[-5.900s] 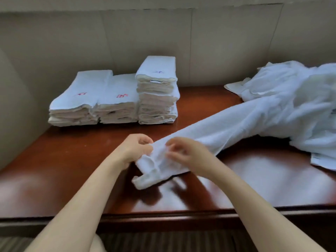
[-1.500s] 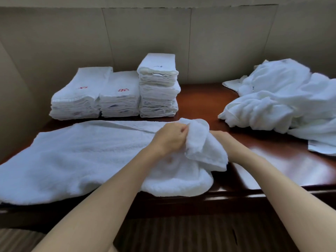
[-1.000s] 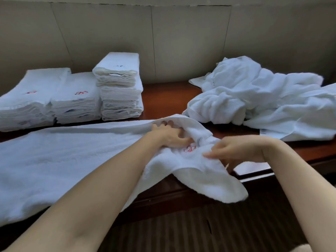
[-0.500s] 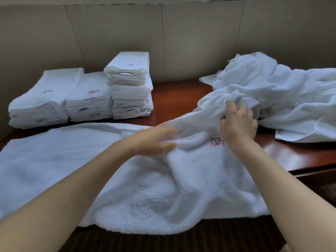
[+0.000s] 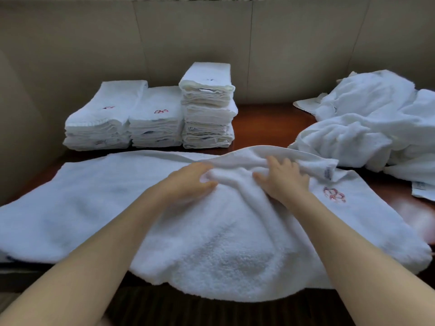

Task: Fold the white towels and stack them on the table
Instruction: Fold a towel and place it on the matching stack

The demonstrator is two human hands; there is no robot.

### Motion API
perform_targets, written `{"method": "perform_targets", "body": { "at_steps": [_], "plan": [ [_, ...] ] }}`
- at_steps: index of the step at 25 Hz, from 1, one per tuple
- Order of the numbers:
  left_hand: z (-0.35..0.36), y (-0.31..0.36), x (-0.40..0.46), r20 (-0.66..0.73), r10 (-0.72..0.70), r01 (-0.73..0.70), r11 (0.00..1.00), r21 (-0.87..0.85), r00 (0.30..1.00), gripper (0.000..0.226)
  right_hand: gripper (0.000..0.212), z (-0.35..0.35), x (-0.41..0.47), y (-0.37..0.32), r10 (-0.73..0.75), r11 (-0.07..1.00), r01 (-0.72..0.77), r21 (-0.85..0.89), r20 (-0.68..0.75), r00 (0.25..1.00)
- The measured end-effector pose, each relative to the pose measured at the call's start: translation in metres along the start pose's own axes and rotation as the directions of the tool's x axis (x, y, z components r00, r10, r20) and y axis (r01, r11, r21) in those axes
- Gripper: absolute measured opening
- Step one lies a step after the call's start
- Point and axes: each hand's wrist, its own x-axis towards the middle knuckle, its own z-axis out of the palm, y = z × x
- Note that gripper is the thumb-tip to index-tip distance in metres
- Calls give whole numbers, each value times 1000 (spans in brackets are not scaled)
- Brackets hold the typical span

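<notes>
Head view
Towel: a big white towel (image 5: pixel 223 243) lies spread on the near part of the desk (image 5: pixel 263 128). Its long way runs left to right. Its near edge hangs over the near side of the desk.
Towel mark: a small red flower mark (image 5: pixel 334 195) is sewn near the right end. A little tag (image 5: pixel 328 173) shows at the far right corner.
Left hand: the left hand (image 5: pixel 188 182) is on the middle of the towel. Its fingers (image 5: pixel 207 184) curl round a bunched fold of the cloth.
Right hand: the right hand (image 5: pixel 282 178) is just beside it, to the right. Its fingers (image 5: pixel 273 162) are spread and tucked into the folded-over far edge, gripping it.
Folded stacks: three stacks of folded towels (image 5: pixel 150 118) stand side by side at the far left of the desk. The right stack is the tallest.
Loose pile: a heap of unfolded white towels (image 5: pixel 367 128) lies at the far right, close to the spread towel's far right corner.
Wall: a plain tan wall (image 5: pixel 211 38) stands behind the desk.
</notes>
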Motion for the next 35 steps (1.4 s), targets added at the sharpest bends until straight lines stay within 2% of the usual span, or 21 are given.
{"method": "perform_targets", "body": {
  "at_steps": [2, 4, 5, 6, 8, 10, 13, 16, 18, 23, 25, 27, 30, 31, 33, 34, 35],
  "plan": [
    [-8, -30, -15, 12, -214, 211, 970, 124, 977, 66, 64, 8, 6, -5, 14, 1000, -14, -10, 42, 999],
    [-11, -64, -28, 97, -407, 386, 905, 180, 908, 77, 61, 13, 5, -27, -165, 985, 168, -32, 85, 983],
    [-13, -79, -33, 128, -442, 420, 892, 168, 888, 82, 58, 15, 2, -42, -269, 962, 272, -26, 100, 958],
    [-17, -93, -36, 146, -446, 425, 892, 156, 883, 87, 56, 18, -2, -57, -335, 941, 338, -12, 106, 936],
    [-27, -106, -42, 151, -440, 414, 893, 179, 885, 86, 57, 23, 0, -72, -313, 950, 313, 15, 96, 945],
    [-32, -109, -46, 157, -454, 424, 885, 192, 877, 78, 59, 26, 15, -63, -165, 986, 165, 4, 46, 985],
    [-20, -112, -47, 157, -476, 451, 876, 171, 866, 83, 63, 23, 40, -21, 66, 997, -64, 30, -57, 996],
    [-13, -121, -34, 105, -473, 462, 880, 111, 875, 89, 63, 16, 54, 4, 163, 980, -142, 135, -159, 974],
    [-12, -126, -26, 68, -451, 442, 890, 117, 890, 92, 60, 16, 60, 5, 159, 984, -143, 105, -164, 974],
    [-7, -131, -20, 15, -431, 425, 895, 137, 902, 85, 55, 12, 57, -14, 132, 991, -132, 7, -7, 991],
    [-10, -125, -23, -74, -411, 416, 905, 88, 909, 70, 48, 8, 47, -35, 29, 999, -29, -22, 7, 1000],
    [-16, -118, -29, -189, -415, 427, 904, 25, 890, 54, 40, 4, 28, -67, -210, 977, 209, 43, 2, 978],
    [-34, -116, -55, -362, -499, 502, 860, -94, 787, 44, 31, 4, -19, -118, -551, 825, 550, 132, -33, 834],
    [-39, -121, -71, -419, -560, 562, 816, -133, 714, 45, 30, 8, -36, -134, -621, 769, 619, 157, -42, 782],
    [-46, -138, -107, -506, -695, 693, 681, -238, 511, 42, 28, 15, -63, -159, -720, 678, 715, 173, -43, 693],
    [-46, -150, -127, -496, -765, 746, 595, -299, 411, 41, 28, 19, -74, -172, -756, 640, 750, 167, -32, 653],
    [-44, -160, -145, -449, -826, 789, 511, -341, 341, 40, 29, 23, -81, -182, -784, 611, 776, 160, -20, 621]
  ]
}}
